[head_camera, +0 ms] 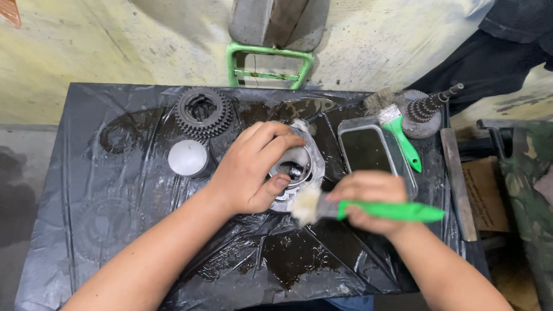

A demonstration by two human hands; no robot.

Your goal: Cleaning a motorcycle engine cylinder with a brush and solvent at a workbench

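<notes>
My left hand point(253, 167) grips a round grey metal part point(299, 164) with a hollow centre, fingers curled over its top and thumb against its side. My right hand point(371, 201) is shut on a green-handled paintbrush point(391, 211). Its pale bristles point(305, 204) touch the lower edge of the metal part. Both sit on a table covered with wet black plastic sheet point(115, 230). My left hand hides much of the part.
A dark gear cluster point(203, 112) and a grey round cap point(188, 157) lie at the left. A metal tray of dark liquid point(368, 151), a second green brush point(400, 135) and a geared shaft point(426, 109) lie at the right. A green metal frame point(268, 66) stands behind the table.
</notes>
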